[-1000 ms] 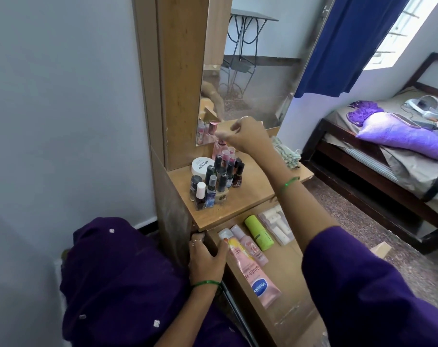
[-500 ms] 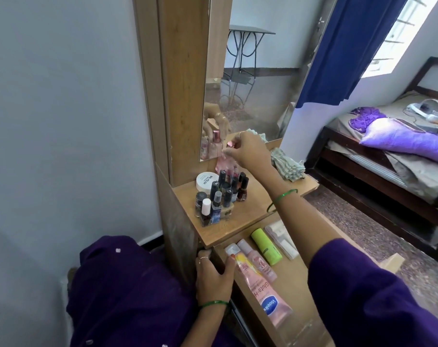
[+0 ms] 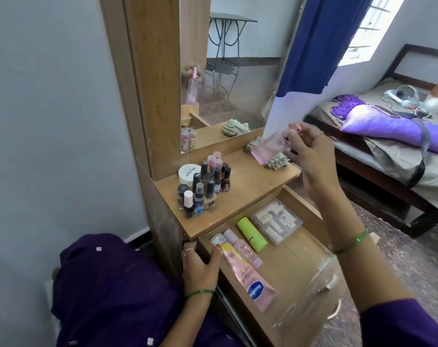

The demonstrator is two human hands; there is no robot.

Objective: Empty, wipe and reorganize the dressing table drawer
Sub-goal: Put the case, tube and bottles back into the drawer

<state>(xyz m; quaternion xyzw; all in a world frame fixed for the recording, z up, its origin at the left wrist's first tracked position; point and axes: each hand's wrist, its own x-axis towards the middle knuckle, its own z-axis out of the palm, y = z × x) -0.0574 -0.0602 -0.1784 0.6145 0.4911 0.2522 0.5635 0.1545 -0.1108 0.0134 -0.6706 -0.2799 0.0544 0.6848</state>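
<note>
The dressing table drawer [image 3: 310,211] stands pulled out below the wooden top [image 3: 250,186]. Inside lie a pink Vaseline tube [image 3: 250,279], a slimmer pink tube [image 3: 243,249], a lime green bottle [image 3: 251,234] and a clear box of small white items [image 3: 275,221]. My left hand [image 3: 200,266] grips the drawer's near left corner. My right hand [image 3: 310,156] holds a pink clear bottle [image 3: 269,147], tilted and blurred, above the top's right end. Several nail polish bottles [image 3: 205,189] and a white jar [image 3: 188,174] stand at the top's left.
A crumpled greenish cloth [image 3: 275,162] lies on the top's right end by the mirror [image 3: 238,71]. A clear acrylic organiser [image 3: 320,291] sits at the drawer's front. A bed [image 3: 401,156] with a purple pillow stands to the right, and a blue curtain [image 3: 320,41] hangs behind.
My right hand has lifted the pink bottle from beside the nail polishes and carried it right, over the cloth. My left hand stays on the drawer corner.
</note>
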